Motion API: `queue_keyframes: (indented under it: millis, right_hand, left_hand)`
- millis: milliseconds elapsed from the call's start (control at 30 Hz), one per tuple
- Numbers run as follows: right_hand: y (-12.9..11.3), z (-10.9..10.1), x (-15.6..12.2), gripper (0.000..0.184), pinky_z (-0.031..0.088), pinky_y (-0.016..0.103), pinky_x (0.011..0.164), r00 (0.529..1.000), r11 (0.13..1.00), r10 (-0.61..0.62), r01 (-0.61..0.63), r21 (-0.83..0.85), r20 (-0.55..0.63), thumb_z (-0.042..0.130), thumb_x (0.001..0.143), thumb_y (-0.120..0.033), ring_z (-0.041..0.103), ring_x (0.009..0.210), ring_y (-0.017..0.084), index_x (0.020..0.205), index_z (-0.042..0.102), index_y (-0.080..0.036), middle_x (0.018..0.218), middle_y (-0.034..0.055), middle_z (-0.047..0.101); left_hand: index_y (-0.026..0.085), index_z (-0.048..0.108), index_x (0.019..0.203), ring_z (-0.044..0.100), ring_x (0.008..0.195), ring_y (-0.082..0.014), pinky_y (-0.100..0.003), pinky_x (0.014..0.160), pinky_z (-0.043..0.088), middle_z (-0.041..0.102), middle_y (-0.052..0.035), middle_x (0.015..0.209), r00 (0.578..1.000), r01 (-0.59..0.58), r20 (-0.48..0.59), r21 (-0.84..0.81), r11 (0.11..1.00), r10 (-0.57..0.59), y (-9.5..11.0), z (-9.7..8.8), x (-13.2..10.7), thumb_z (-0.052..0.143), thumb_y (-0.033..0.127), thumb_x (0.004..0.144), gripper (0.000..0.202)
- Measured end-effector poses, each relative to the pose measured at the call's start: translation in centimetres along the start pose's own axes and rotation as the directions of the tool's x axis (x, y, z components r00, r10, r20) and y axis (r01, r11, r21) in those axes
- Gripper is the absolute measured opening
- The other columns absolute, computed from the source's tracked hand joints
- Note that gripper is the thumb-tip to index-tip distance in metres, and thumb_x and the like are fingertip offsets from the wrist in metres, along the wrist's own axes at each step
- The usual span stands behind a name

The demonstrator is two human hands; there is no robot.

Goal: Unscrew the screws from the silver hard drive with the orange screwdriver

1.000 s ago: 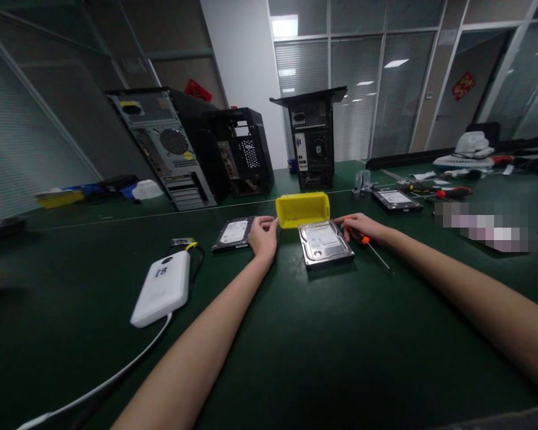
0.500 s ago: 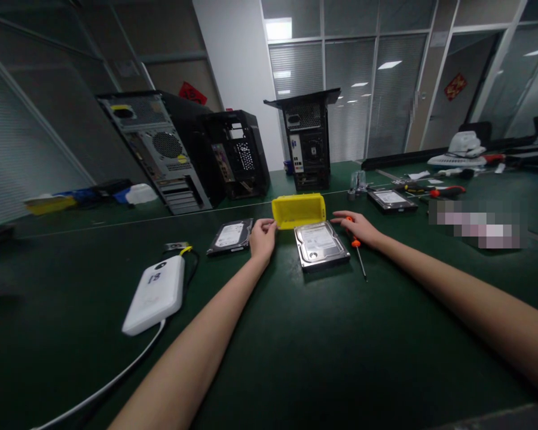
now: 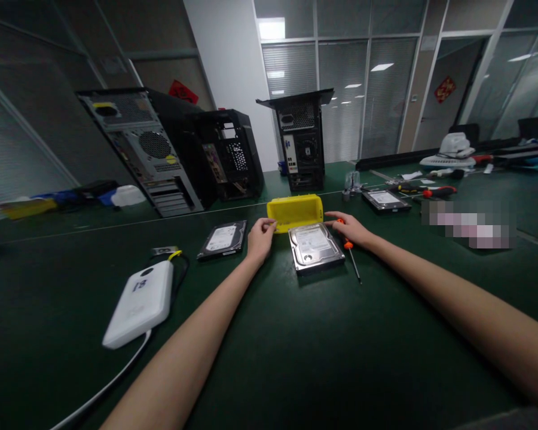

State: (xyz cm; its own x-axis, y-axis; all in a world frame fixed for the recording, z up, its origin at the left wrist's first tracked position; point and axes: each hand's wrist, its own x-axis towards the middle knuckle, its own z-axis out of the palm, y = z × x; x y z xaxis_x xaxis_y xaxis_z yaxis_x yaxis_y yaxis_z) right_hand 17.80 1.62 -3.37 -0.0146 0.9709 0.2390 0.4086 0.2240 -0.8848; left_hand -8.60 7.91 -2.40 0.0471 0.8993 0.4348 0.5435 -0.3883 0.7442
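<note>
My left hand (image 3: 260, 239) has its fingertips pinched together at the lower left corner of a yellow plastic tray (image 3: 296, 209); whatever they may hold is too small to make out. The tray's open side faces me. My right hand (image 3: 352, 230) has its index finger stretched to the tray's right end. Beneath that hand lies a screwdriver (image 3: 348, 245) with an orange handle, its shaft pointing toward me. A silver hard drive (image 3: 314, 248) lies label up in front of the tray, between my hands. Left of my left hand is another hard drive (image 3: 223, 239).
A white power bank (image 3: 141, 304) with a cable lies at left. Computer cases (image 3: 179, 149) and another case (image 3: 302, 143) stand behind. At right are a third hard drive (image 3: 385, 200), red-and-black pliers (image 3: 439, 192) and a blurred-out item (image 3: 470, 224).
The view has shifted slightly, so most things appear farther left. My left fingertips sit a little farther over the tray. My right hand stays by the tray's right end.
</note>
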Motion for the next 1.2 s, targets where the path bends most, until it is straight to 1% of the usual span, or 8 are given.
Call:
queue_keyframes:
  millis: [267, 367, 467, 567, 800, 1000, 1100, 1200]
  right_hand:
    - [0.0, 0.0, 0.1, 0.046, 0.049, 0.028, 0.074, 0.996, 0.994, -0.053, 0.046, -0.097, -0.065, 0.045, 0.081, -0.021, 0.061, 0.075, 0.014, 0.123, 0.059, -0.013, 0.115, 0.0095, 0.066]
    - [0.2, -0.1, 0.1, 0.044, 0.045, 0.031, 0.092, 0.988, 0.993, -0.09, 0.079, -0.089, -0.127, 0.045, 0.078, -0.016, 0.061, 0.097, 0.017, 0.12, 0.061, -0.013, 0.117, 0.0086, 0.066]
    - [0.5, -0.1, 0.2, 0.036, 0.044, 0.034, 0.095, 0.975, 0.995, -0.077, 0.062, -0.079, -0.21, 0.047, 0.078, -0.018, 0.061, 0.1, 0.018, 0.109, 0.065, -0.014, 0.11, 0.0082, 0.068]
    - [0.8, -0.1, 0.3, 0.032, 0.046, 0.036, 0.09, 0.985, 0.996, -0.074, 0.067, -0.051, -0.153, 0.048, 0.079, -0.021, 0.062, 0.094, 0.019, 0.104, 0.067, -0.014, 0.106, 0.0079, 0.069]
    - [1.8, 0.2, 1.0, 0.052, 0.044, 0.036, 0.097, 0.996, 0.995, -0.086, 0.085, 0.049, 0.025, 0.047, 0.077, -0.014, 0.06, 0.109, 0.019, 0.129, 0.053, -0.013, 0.117, 0.0091, 0.066]
    - [2.2, 0.2, 1.1, 0.056, 0.041, 0.037, 0.102, 0.994, 0.994, -0.102, 0.1, 0.053, 0.043, 0.049, 0.076, -0.016, 0.056, 0.116, 0.019, 0.131, 0.05, -0.015, 0.119, 0.0079, 0.065]
    - [2.0, 0.1, 1.0, 0.055, 0.042, 0.038, 0.101, 0.994, 0.994, -0.101, 0.098, 0.051, 0.046, 0.048, 0.076, -0.016, 0.058, 0.113, 0.019, 0.131, 0.05, -0.014, 0.119, 0.0088, 0.065]
    - [1.8, 0.2, 0.9, 0.054, 0.042, 0.037, 0.099, 0.994, 0.994, -0.097, 0.095, 0.046, 0.045, 0.047, 0.075, -0.016, 0.058, 0.109, 0.019, 0.129, 0.05, -0.013, 0.118, 0.0098, 0.065]
  left_hand:
    - [0.017, 0.064, 0.095, 0.056, 0.069, -0.0156, -0.025, 0.064, 0.04, 0.057, 0.0006, 0.069, 0.997, -0.035, 0.074, 0.051, 0.998, 0.031, 0.6, -0.1, -0.2, 0.054, 0.031, 0.082, 0.022]
    - [0.017, 0.061, 0.1, 0.056, 0.07, -0.0151, -0.025, 0.065, 0.041, 0.059, 0.0004, 0.072, 0.989, -0.067, 0.137, 0.02, 0.998, 0.064, 0.3, 0.1, -0.1, 0.054, 0.03, 0.082, 0.024]
    - [0.018, 0.059, 0.105, 0.058, 0.073, -0.0152, -0.025, 0.07, 0.043, 0.062, 0.0003, 0.076, 0.975, -0.111, 0.195, -0.003, 0.994, 0.11, 0.1, 0.2, 0.0, 0.054, 0.03, 0.082, 0.026]
    - [0.018, 0.057, 0.107, 0.059, 0.076, -0.0155, -0.026, 0.074, 0.043, 0.064, 0.0001, 0.079, 0.969, -0.114, 0.222, 0.006, 0.993, 0.11, 0.1, 0.2, -0.1, 0.054, 0.028, 0.083, 0.027]
    - [0.018, 0.054, 0.113, 0.06, 0.076, -0.016, -0.027, 0.073, 0.044, 0.064, 0.0004, 0.077, 0.959, -0.145, 0.253, 0.064, 0.987, 0.125, 0.4, 0.2, -0.3, 0.056, 0.032, 0.083, 0.033]
    - [0.018, 0.065, 0.105, 0.062, 0.089, -0.0208, -0.03, 0.079, 0.043, 0.07, -0.007, 0.096, 0.949, -0.197, 0.287, 0.233, 0.952, 0.126, 1.3, 0.0, -0.7, 0.046, 0.031, 0.09, 0.028]
    - [0.018, 0.068, 0.102, 0.058, 0.105, -0.0255, -0.037, 0.089, 0.04, 0.067, -0.0092, 0.111, 0.944, -0.234, 0.306, 0.356, 0.905, 0.123, 1.8, 0.0, -0.9, 0.04, 0.031, 0.092, 0.032]
    - [0.019, 0.067, 0.105, 0.055, 0.108, -0.0291, -0.044, 0.09, 0.037, 0.066, -0.0104, 0.111, 0.945, -0.244, 0.312, 0.464, 0.852, 0.1, 2.1, 0.1, -1.0, 0.035, 0.032, 0.094, 0.036]
